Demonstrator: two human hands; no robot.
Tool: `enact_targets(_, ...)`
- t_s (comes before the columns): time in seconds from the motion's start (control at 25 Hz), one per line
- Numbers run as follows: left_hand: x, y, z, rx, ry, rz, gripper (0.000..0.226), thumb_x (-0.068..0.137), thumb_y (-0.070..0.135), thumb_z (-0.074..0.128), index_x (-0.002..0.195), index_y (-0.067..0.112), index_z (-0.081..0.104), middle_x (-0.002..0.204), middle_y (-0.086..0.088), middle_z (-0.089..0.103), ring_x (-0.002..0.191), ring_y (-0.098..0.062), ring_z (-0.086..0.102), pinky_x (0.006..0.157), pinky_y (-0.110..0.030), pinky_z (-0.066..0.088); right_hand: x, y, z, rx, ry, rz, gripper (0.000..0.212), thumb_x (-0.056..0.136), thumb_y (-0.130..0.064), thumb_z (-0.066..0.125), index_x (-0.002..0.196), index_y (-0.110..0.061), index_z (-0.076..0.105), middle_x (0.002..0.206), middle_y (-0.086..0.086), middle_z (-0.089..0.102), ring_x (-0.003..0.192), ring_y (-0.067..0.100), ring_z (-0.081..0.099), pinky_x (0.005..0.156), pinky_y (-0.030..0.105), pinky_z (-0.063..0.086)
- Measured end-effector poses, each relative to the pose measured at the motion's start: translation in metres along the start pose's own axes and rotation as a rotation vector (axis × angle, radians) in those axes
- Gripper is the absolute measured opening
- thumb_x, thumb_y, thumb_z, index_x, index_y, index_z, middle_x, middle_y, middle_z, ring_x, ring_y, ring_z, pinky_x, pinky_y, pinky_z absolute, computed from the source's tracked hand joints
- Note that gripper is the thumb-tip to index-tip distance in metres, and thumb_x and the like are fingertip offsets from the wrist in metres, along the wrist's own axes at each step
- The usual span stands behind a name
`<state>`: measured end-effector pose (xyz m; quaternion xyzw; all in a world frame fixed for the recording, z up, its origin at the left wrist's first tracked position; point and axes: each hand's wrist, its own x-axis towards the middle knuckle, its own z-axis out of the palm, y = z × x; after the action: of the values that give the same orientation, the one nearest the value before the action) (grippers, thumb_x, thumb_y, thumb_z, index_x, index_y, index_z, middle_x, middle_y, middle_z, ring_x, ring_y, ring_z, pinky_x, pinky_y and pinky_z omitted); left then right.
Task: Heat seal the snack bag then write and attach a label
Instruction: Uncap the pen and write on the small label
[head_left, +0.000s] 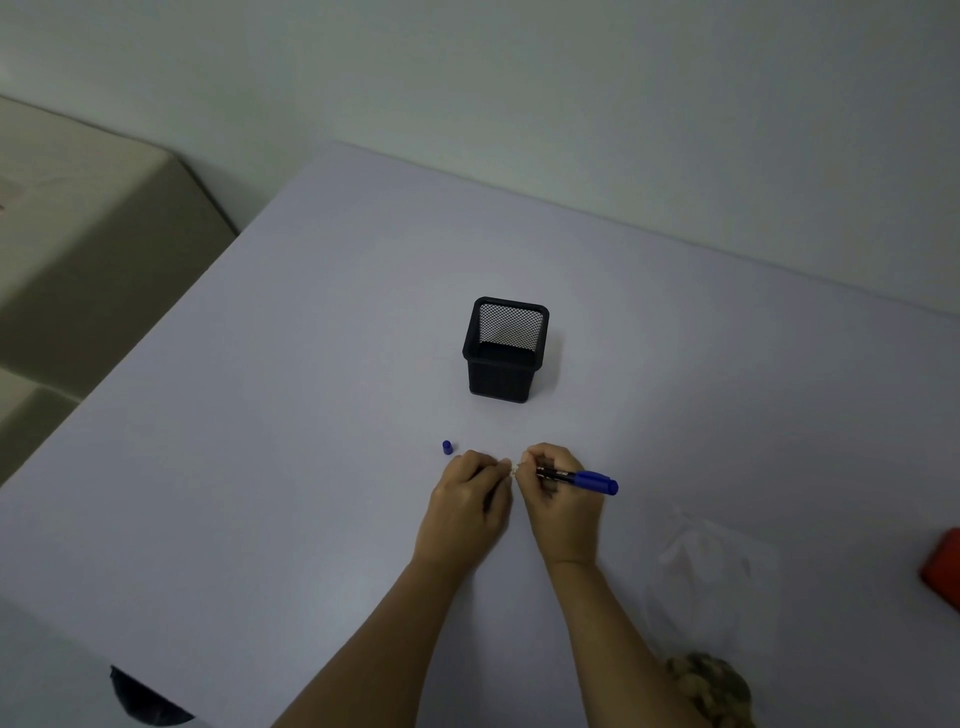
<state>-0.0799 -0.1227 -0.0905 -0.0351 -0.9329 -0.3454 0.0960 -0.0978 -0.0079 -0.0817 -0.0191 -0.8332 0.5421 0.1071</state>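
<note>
My right hand (558, 491) grips a blue marker (584, 479) whose capped rear end points right. My left hand (470, 499) sits fingers curled right beside it, fingertips almost touching the right hand's. A tiny white piece, perhaps the label (514, 470), shows between the two hands; most of it is hidden. The marker's small blue cap (447, 447) stands on the table just left of my left hand. The clear snack bag (711, 587) lies flat at the lower right, its snack contents (711, 686) bunched at the near end.
A black mesh pen holder (504, 349) stands on the pale table (260, 467) beyond the hands. A red object (943, 569) pokes in at the right edge. A beige surface (78, 234) lies beyond the table's left edge.
</note>
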Motion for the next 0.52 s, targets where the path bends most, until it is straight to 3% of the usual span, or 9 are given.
enact_targets(0.2, 0.001, 0.003, -0.002, 0.009, -0.014, -0.017, 0.033, 0.088, 0.026, 0.048, 0.095, 0.005, 0.072, 0.087, -0.005, 0.067, 0.078, -0.014, 0.062, 0.076, -0.011, 0.044, 0.003, -0.001, -0.001, 0.048, 0.189, 0.086, 0.004, 0.084, 0.000, 0.063, 0.086, -0.002, 0.064, 0.074, -0.001, 0.063, 0.064, 0.006, 0.061, 0.059, 0.002, 0.046)
enact_targets(0.32, 0.002, 0.002, -0.003, -0.024, -0.025, -0.029, 0.023, 0.085, 0.020, 0.058, 0.095, 0.004, 0.072, 0.088, -0.005, 0.065, 0.078, -0.014, 0.061, 0.073, -0.013, 0.048, 0.003, -0.009, -0.007, 0.135, 0.285, 0.143, 0.006, 0.084, -0.001, 0.063, 0.088, -0.006, 0.064, 0.077, -0.002, 0.066, 0.065, 0.011, 0.065, 0.061, 0.004, 0.048)
enact_targets(0.4, 0.005, 0.002, -0.003, -0.067, -0.021, -0.054, 0.018, 0.083, 0.013, 0.063, 0.096, 0.003, 0.071, 0.089, -0.006, 0.065, 0.079, -0.013, 0.060, 0.074, -0.013, 0.050, 0.001, -0.019, -0.018, 0.227, 0.350, 0.154, 0.006, 0.084, -0.011, 0.065, 0.087, -0.014, 0.063, 0.076, -0.014, 0.068, 0.071, 0.012, 0.067, 0.064, 0.010, 0.053)
enact_targets(0.52, 0.010, 0.002, -0.004, -0.134, -0.029, -0.102, 0.018, 0.082, 0.006, 0.066, 0.099, 0.002, 0.070, 0.094, -0.006, 0.062, 0.079, -0.007, 0.055, 0.077, 0.000, 0.041, -0.007, -0.037, -0.044, 0.346, 0.422, 0.190, 0.009, 0.081, -0.030, 0.065, 0.086, -0.024, 0.061, 0.079, -0.019, 0.070, 0.073, 0.009, 0.069, 0.065, 0.018, 0.057)
